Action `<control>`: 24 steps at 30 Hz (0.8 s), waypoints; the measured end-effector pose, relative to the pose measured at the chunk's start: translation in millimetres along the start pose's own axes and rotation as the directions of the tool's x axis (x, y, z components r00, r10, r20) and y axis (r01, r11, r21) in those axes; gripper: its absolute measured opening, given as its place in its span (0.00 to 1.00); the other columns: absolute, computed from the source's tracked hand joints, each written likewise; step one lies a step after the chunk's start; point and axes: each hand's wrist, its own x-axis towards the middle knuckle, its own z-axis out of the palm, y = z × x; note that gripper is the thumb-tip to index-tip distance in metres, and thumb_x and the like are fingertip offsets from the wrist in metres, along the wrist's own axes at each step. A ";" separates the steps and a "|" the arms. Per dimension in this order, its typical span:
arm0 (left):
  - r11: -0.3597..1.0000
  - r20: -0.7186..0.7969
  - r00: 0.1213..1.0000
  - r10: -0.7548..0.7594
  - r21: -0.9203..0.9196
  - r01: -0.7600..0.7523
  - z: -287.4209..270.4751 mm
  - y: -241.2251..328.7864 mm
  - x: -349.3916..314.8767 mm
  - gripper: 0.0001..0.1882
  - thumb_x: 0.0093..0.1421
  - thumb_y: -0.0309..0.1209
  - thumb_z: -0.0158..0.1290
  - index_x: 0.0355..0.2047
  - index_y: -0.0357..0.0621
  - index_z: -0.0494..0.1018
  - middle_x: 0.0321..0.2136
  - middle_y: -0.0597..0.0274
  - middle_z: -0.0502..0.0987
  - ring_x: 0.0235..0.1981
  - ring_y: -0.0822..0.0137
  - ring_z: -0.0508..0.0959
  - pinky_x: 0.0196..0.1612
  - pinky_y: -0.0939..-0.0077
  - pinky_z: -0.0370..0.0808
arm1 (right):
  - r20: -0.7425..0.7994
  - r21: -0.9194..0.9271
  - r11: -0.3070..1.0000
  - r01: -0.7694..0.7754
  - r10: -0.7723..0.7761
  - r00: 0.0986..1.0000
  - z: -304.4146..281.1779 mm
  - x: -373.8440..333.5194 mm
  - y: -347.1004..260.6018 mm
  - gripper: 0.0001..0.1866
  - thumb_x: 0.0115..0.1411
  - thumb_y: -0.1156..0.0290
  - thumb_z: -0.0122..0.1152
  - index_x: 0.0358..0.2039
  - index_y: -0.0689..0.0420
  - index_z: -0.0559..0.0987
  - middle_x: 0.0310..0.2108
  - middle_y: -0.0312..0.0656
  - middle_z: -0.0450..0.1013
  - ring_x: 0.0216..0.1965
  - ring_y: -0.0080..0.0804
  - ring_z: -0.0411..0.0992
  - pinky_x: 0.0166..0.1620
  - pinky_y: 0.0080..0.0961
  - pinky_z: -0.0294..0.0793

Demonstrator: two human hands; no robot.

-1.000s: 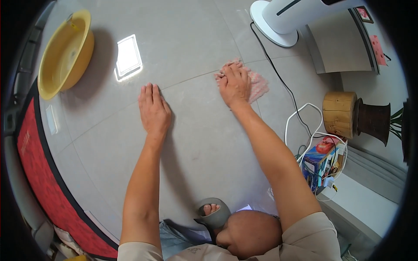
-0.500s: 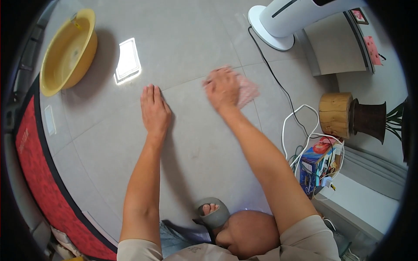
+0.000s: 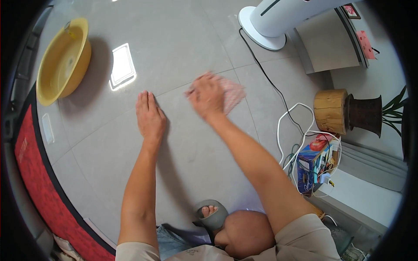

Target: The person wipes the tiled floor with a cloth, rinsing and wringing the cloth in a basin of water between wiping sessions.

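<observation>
My right hand (image 3: 208,96) presses a pink patterned cloth (image 3: 234,93) against the grey tiled floor (image 3: 183,130). Its fingers are bent over the cloth and a little blurred, and one corner spreads out to the right of the palm. To its left, my left hand (image 3: 150,118) rests flat on the tiles with fingers stretched out, holding nothing. A yellow basin (image 3: 65,65) sits at the far left, apart from both hands.
A white appliance with a round base (image 3: 263,39) stands at the far right, its black cord (image 3: 267,76) trailing over the floor. White cable loops (image 3: 281,130), a blue box (image 3: 307,167) and a wooden stump (image 3: 331,111) lie rightward. A red mat (image 3: 43,174) borders the left.
My right hand has slid left with the pink cloth under it. My left hand stays flat on the floor; the whole view has shifted slightly.
</observation>
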 end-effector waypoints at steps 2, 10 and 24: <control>1.000 0.002 1.000 0.007 -0.016 -0.007 -1.3 -6.0 -3.4 0.24 0.68 0.24 0.50 0.65 0.35 0.72 0.68 0.45 0.71 0.72 0.46 0.66 0.75 0.51 0.62 | 0.062 0.062 0.998 0.027 -0.031 0.998 -2.0 -8.2 -21.9 0.19 0.58 0.62 0.63 0.50 0.48 0.80 0.55 0.41 0.74 0.58 0.50 0.69 0.59 0.53 0.70; 1.000 0.005 1.000 0.014 0.003 -0.014 -1.6 -2.0 -1.8 0.23 0.69 0.24 0.49 0.65 0.35 0.72 0.69 0.47 0.71 0.72 0.47 0.67 0.74 0.51 0.63 | -0.086 -0.068 0.977 -0.203 0.197 0.977 -24.8 -7.5 81.3 0.21 0.65 0.62 0.60 0.57 0.53 0.78 0.62 0.42 0.71 0.66 0.49 0.64 0.65 0.51 0.65; 1.000 -0.004 1.000 0.016 0.011 -0.016 -1.0 -0.9 -1.4 0.25 0.67 0.23 0.50 0.64 0.34 0.73 0.68 0.47 0.71 0.71 0.46 0.67 0.73 0.53 0.65 | 0.298 -0.132 0.991 -0.026 0.065 0.952 -42.0 -54.7 43.4 0.42 0.71 0.47 0.53 0.77 0.59 0.61 0.79 0.52 0.55 0.79 0.53 0.50 0.79 0.51 0.45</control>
